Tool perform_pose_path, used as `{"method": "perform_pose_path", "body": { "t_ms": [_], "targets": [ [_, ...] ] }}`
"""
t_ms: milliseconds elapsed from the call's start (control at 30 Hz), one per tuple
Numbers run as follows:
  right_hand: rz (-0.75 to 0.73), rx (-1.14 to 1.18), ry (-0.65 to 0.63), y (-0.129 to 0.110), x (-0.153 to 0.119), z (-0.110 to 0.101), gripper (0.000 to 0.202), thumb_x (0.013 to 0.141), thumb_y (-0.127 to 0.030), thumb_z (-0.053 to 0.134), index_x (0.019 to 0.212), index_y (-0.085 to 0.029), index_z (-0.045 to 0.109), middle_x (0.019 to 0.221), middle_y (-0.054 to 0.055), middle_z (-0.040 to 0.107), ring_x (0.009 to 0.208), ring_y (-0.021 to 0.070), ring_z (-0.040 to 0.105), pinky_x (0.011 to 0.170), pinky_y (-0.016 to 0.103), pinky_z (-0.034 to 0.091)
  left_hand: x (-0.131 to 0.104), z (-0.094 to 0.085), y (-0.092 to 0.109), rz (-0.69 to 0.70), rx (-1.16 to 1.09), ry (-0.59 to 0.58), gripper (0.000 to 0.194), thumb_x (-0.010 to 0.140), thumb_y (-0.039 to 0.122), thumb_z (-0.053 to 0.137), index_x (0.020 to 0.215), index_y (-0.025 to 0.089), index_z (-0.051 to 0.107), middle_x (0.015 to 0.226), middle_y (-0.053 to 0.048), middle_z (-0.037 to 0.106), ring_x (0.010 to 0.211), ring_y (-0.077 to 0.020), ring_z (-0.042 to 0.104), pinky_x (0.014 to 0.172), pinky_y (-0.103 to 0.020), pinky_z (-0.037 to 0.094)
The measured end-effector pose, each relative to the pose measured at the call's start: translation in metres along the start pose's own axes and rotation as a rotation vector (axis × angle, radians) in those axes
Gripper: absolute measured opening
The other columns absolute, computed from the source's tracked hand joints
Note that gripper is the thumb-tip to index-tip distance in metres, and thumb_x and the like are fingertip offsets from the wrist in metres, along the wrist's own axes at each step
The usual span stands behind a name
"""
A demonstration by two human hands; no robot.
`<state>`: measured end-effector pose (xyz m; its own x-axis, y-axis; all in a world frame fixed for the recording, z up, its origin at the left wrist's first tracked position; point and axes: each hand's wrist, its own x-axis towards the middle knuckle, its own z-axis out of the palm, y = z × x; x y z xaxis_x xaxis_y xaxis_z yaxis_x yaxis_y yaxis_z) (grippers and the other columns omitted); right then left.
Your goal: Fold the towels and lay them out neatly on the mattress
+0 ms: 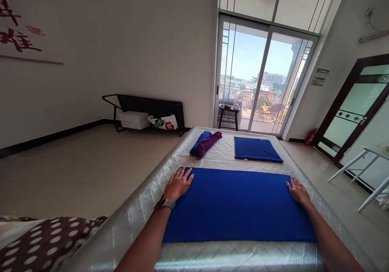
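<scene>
A wide blue cloth (240,207) lies flat and smooth across the mattress (142,219) in front of me. My left hand (178,183) rests on its far left corner, palm down with fingers spread. On the opposite far corner lies my right hand (298,190), also flat, its fingers stretched out along the edge. Neither hand grips anything. Beyond the cloth, a folded blue cloth (257,148) with a small pale tag sits to the right. Left of it are a rolled purple cloth (208,144) and a rolled blue cloth (199,140), touching each other.
Brown polka-dot bedding (45,239) is at the lower left. Against the wall stands a black bench (148,101) with a white box (133,120) and a bag (164,123) under it. A white table (375,152) is at right. Glass sliding doors (243,53) close off the far end.
</scene>
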<state>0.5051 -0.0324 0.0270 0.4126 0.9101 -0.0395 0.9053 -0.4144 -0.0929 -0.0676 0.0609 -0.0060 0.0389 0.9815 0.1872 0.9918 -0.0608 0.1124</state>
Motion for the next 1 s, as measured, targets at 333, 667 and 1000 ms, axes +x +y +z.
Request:
{"method": "perform_pose_path", "body": {
  "t_ms": [333, 667, 1000],
  "targets": [
    [-0.003, -0.007, -0.003, -0.005, -0.005, -0.008, 0.068, 0.1, -0.043, 0.024, 0.159, -0.01, 0.022, 0.165, 0.009, 0.026, 0.152, 0.0226, 0.021, 0.124, 0.042, 0.018, 0.002, 0.001, 0.001, -0.02, -0.079, -0.011, 0.061, 0.099, 0.051, 0.028, 0.152, 0.023, 0.041, 0.161, -0.008, 0.036, 0.151, -0.0265, 0.027, 0.123, -0.047, 0.021],
    [-0.014, 0.012, -0.016, -0.01, -0.01, -0.013, 0.068, 0.101, -0.044, 0.019, 0.159, -0.009, 0.021, 0.166, 0.009, 0.022, 0.153, 0.021, 0.018, 0.124, 0.041, 0.014, 0.005, 0.007, 0.001, -0.05, 0.003, -0.003, 0.063, 0.097, 0.05, 0.031, 0.153, 0.023, 0.038, 0.162, -0.014, 0.033, 0.15, -0.0296, 0.029, 0.12, -0.048, 0.023],
    [-0.004, 0.051, 0.004, -0.014, -0.013, -0.013, 0.068, 0.101, -0.045, 0.02, 0.159, -0.009, 0.023, 0.165, 0.01, 0.026, 0.152, 0.0206, 0.02, 0.124, 0.039, 0.014, 0.009, -0.037, 0.007, -0.052, 0.045, -0.214, 0.069, 0.093, 0.056, 0.032, 0.152, 0.02, 0.04, 0.157, -0.021, 0.038, 0.146, -0.0355, 0.036, 0.114, -0.052, 0.032]
  ]
}}
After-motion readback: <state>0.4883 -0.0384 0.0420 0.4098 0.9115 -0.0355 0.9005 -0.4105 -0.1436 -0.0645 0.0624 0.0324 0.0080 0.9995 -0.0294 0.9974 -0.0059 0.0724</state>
